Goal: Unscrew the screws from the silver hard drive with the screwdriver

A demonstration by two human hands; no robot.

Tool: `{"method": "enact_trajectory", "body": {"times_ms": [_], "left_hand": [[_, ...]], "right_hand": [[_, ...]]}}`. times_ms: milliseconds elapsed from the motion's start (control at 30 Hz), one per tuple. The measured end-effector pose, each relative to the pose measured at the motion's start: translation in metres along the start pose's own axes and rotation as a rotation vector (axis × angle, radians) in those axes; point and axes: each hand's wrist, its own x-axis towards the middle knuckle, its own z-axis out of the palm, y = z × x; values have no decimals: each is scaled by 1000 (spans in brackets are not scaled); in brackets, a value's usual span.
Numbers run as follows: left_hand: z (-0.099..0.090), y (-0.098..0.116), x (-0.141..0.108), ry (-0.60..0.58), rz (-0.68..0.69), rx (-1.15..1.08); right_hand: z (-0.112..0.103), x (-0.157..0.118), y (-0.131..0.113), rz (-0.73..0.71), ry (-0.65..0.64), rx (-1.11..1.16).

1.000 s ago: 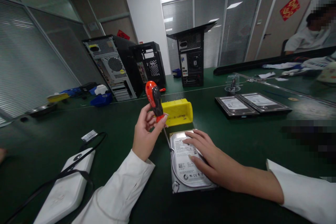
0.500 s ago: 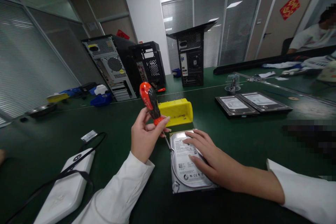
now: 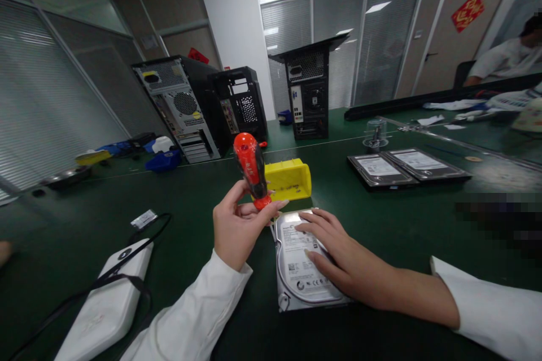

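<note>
A red and black screwdriver [image 3: 249, 162] is held by my left hand [image 3: 239, 223], its fingers closed round the lower end of the handle. The handle leans slightly left, and the shaft runs down to the left edge of a silver hard drive [image 3: 292, 287]. Whether the tip touches a screw cannot be made out. My right hand [image 3: 342, 256] lies on the drive's labelled top with its fingers stretched out, covering its right side. Just behind the drive, a yellow plastic bin [image 3: 292, 177] lies with its opening towards me, small dark bits inside.
Two more hard drives [image 3: 381, 169] lie to the right, near a clear plastic cup [image 3: 376, 132]. Computer cases [image 3: 311, 93] stand at the back. On the left is a white device [image 3: 105, 299] with a black strap. A person [image 3: 499, 62] sits at far right.
My left hand and the screwdriver have shifted slightly right, and the handle stands more upright, with less of the shaft showing. My right hand and the hard drive have stayed put.
</note>
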Motion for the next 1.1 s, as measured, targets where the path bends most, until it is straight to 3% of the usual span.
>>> {"method": "enact_trajectory", "body": {"times_ms": [700, 1100], "left_hand": [[-2, -6, 8, 29, -38, -24], [11, 2, -8, 43, 7, 40]], "right_hand": [[0, -1, -1, -13, 1, -6], [1, -1, 1, -51, 31, 9]]}}
